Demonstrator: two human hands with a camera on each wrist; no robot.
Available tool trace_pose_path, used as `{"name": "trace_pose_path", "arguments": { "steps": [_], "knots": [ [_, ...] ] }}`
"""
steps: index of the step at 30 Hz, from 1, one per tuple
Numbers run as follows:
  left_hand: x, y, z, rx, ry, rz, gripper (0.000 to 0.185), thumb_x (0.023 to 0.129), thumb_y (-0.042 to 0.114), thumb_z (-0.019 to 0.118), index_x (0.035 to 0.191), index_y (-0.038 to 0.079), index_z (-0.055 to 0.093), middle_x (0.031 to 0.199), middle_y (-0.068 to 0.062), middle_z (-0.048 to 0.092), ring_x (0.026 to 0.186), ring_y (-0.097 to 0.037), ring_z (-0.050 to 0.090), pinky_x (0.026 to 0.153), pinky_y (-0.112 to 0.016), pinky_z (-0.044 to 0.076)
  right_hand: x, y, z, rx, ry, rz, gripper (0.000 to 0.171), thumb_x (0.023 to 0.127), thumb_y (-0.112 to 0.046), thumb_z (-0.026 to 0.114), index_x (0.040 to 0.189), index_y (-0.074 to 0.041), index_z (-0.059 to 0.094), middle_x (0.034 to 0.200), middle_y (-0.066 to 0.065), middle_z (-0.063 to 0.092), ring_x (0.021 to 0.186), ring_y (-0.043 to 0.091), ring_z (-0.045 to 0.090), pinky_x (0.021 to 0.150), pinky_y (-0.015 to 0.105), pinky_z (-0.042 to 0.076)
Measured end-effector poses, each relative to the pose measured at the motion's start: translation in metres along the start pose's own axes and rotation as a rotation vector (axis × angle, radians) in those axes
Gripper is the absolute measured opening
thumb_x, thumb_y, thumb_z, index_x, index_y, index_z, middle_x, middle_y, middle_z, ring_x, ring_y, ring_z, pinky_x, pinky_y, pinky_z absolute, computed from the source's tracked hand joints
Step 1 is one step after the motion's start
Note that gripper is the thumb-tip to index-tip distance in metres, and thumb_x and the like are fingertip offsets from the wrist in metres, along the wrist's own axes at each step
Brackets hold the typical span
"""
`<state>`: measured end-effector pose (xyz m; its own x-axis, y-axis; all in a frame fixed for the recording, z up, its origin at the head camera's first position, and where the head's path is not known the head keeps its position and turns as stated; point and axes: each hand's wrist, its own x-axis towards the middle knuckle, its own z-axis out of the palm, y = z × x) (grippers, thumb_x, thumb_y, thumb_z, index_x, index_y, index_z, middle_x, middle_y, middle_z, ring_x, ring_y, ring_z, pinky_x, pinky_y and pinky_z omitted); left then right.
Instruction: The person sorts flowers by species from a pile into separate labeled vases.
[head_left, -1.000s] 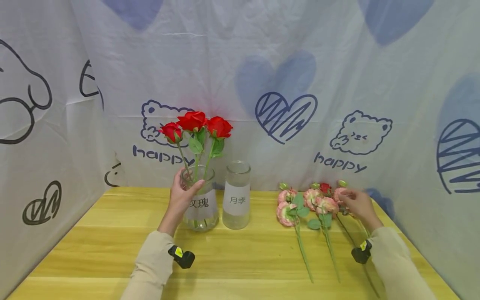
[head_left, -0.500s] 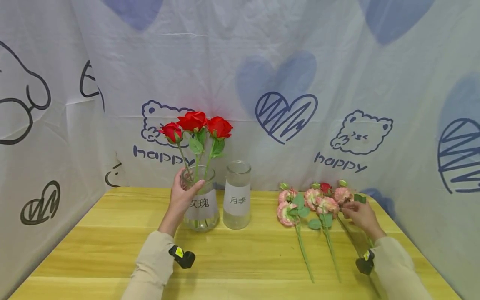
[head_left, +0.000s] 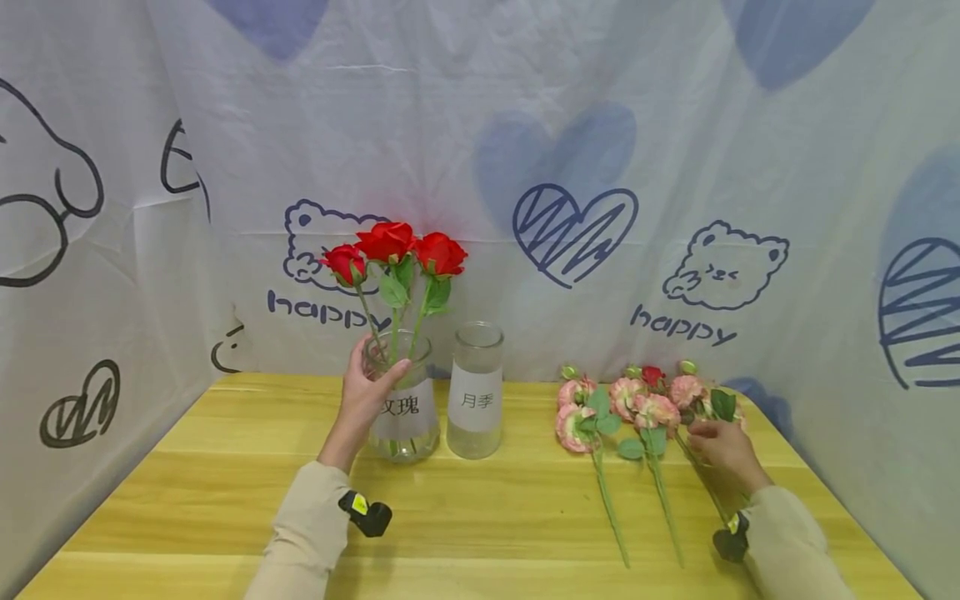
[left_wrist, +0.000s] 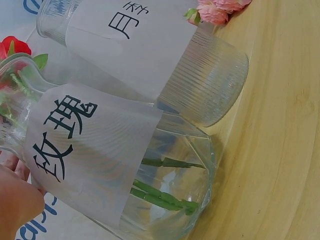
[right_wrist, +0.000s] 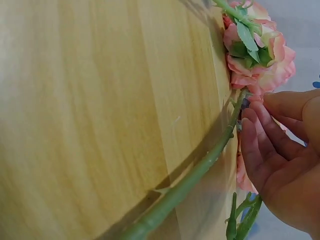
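Note:
My left hand [head_left: 365,393] grips the neck of a wide glass vase [head_left: 403,446] with a paper label. Three red roses [head_left: 386,242] stand in it, and their green stem ends [left_wrist: 167,197] show through the glass in the left wrist view. Beside it is a narrower labelled glass vase [head_left: 476,435] holding no flowers. At the right, my right hand [head_left: 726,452] is at the flowers; its thumb and fingertips pinch the top of a green flower stem [right_wrist: 200,170], just under the blooms. Which bloom that stem carries is hidden.
Pink flowers [head_left: 574,429] and more pink blooms [head_left: 654,411] lie on the wooden table [head_left: 510,525], stems toward me. A red rose [head_left: 652,377] lies among them. A printed cloth [head_left: 450,167] hangs behind the table.
My right hand has drawn back slightly from the pink blooms toward me, down to the stem. A dark green leaf has come into view by it. My left hand stays on the vase.

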<state>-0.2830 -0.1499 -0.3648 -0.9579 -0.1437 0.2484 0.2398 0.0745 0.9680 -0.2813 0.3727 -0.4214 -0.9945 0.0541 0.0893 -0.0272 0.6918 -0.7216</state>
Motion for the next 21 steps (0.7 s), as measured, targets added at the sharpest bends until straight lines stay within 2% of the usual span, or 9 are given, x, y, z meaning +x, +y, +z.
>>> {"name": "trace_pose_path", "arguments": {
  "steps": [8,12,18,21],
  "knots": [
    [0.0011,-0.0019,-0.0003,-0.007,0.010,0.002,0.087,0.088,0.023,0.070,0.154,0.008,0.015,0.151,-0.019,0.033,0.138,-0.034,0.030,0.114,-0.042,0.024,-0.0016,-0.0017,0.0048,-0.106,-0.016,-0.082,0.028,0.086,0.000,0.061,0.104,0.021,0.059,0.095,0.033,0.065,0.083,0.038,0.064,0.065,0.036,0.055],
    [0.0008,-0.0024,-0.0011,0.004,0.006,0.001,0.088,0.089,0.024,0.070,0.154,0.009,0.013,0.151,-0.020,0.032,0.139,-0.035,0.028,0.115,-0.044,0.023,-0.0018,-0.0008,0.0073,-0.125,-0.041,-0.100,0.027,0.082,0.002,0.062,0.101,0.022,0.059,0.087,0.031,0.067,0.072,0.035,0.067,0.058,0.036,0.056],
    [0.0013,-0.0025,-0.0009,-0.001,0.008,0.008,0.087,0.089,0.024,0.070,0.154,0.009,0.014,0.151,-0.019,0.032,0.139,-0.034,0.028,0.115,-0.043,0.023,0.0009,0.0007,0.0069,-0.262,-0.019,-0.169,0.022,0.076,-0.003,0.068,0.088,0.015,0.066,0.080,0.024,0.068,0.071,0.033,0.063,0.064,0.039,0.053],
    [0.0011,-0.0025,-0.0006,-0.006,0.012,0.009,0.087,0.088,0.024,0.070,0.154,0.010,0.015,0.151,-0.017,0.033,0.138,-0.034,0.029,0.114,-0.043,0.024,0.0021,0.0013,0.0061,-0.249,-0.048,-0.171,0.020,0.076,-0.001,0.067,0.086,0.016,0.066,0.080,0.024,0.067,0.071,0.031,0.061,0.063,0.038,0.053]
  ]
}}
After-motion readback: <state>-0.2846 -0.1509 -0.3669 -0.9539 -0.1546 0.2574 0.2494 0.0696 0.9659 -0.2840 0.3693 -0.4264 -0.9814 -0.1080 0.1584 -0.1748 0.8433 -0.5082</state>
